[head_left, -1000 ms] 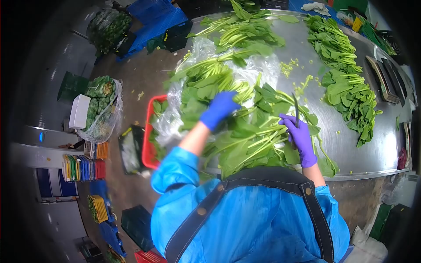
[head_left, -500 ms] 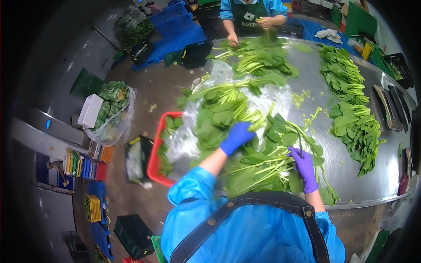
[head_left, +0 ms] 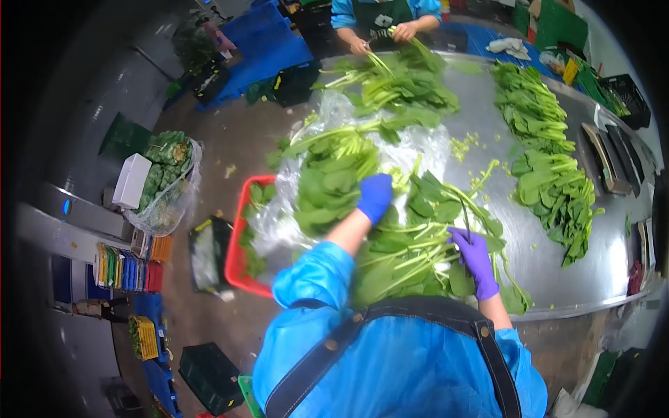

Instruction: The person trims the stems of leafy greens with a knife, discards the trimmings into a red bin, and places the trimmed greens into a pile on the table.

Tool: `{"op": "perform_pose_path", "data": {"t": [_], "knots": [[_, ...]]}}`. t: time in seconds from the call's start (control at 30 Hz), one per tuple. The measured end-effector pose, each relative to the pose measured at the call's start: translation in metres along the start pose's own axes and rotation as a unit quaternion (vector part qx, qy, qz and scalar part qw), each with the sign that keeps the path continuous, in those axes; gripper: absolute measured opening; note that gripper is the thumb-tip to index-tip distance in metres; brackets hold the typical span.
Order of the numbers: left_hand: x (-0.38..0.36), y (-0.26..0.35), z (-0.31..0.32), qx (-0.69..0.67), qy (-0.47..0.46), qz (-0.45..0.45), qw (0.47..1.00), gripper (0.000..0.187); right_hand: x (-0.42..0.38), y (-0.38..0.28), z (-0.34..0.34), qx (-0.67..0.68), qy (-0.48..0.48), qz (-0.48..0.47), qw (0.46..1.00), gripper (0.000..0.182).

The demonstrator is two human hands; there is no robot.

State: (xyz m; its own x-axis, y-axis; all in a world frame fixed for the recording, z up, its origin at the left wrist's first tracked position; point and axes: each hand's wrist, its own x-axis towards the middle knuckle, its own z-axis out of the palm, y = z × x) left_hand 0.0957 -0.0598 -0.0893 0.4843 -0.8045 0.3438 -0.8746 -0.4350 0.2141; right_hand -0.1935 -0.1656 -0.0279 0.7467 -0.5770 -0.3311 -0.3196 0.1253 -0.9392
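Observation:
My left hand point(head_left: 376, 198), in a blue glove, is closed at the stem ends of a pile of leafy greens point(head_left: 333, 182) on clear plastic. Its fingers are curled and partly hidden, over pale stems. My right hand point(head_left: 476, 259), in a purple glove, is closed around a thin dark blade-like tool point(head_left: 465, 210) that points away from me. Under and beside this hand lie loose long-stemmed greens point(head_left: 411, 254), close to my apron. Crumpled clear plastic point(head_left: 275, 217) spreads beneath the left pile.
Bundled greens point(head_left: 550, 188) line the right side of the metal table point(head_left: 592, 279). Across it, a person's hands point(head_left: 404, 31) handle more greens point(head_left: 408, 80). A red crate point(head_left: 235, 261) stands at the table's left. Trimmed bits point(head_left: 463, 146) lie mid-table. Dark trays point(head_left: 605, 160) sit far right.
My left hand has moved a little up, further onto the left pile, its fingers more curled. My right hand stays near the loose greens with the dark tool. The whole view has shifted slightly.

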Motion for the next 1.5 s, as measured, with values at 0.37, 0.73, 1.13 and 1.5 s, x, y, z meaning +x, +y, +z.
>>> {"op": "perform_pose_path", "data": {"t": [0.37, 0.73, 1.13, 1.5], "knots": [[0.012, -0.018, 0.04, 0.016, 0.04, -0.019, 0.999, 0.011, 0.01, 0.007, 0.0, -0.006, 0.005, -0.001, 1.0, 0.029], [-0.008, 0.004, -0.183, -0.392, 0.027, -0.174, 0.903, 0.037, 0.017, -0.011, 0.009, -0.038, -0.006, -0.016, 0.999, 0.03], [-0.036, 0.092, -0.141, -0.467, -0.264, -0.16, 0.829, 0.033, -0.001, -0.038, 0.037, -0.146, 0.016, -0.239, 0.96, 0.04], [-0.043, 0.081, -0.15, -0.57, -0.179, -0.226, 0.769, 0.028, 0.03, 0.018, 0.024, -0.152, 0.059, -0.071, 0.984, 0.037]]}}
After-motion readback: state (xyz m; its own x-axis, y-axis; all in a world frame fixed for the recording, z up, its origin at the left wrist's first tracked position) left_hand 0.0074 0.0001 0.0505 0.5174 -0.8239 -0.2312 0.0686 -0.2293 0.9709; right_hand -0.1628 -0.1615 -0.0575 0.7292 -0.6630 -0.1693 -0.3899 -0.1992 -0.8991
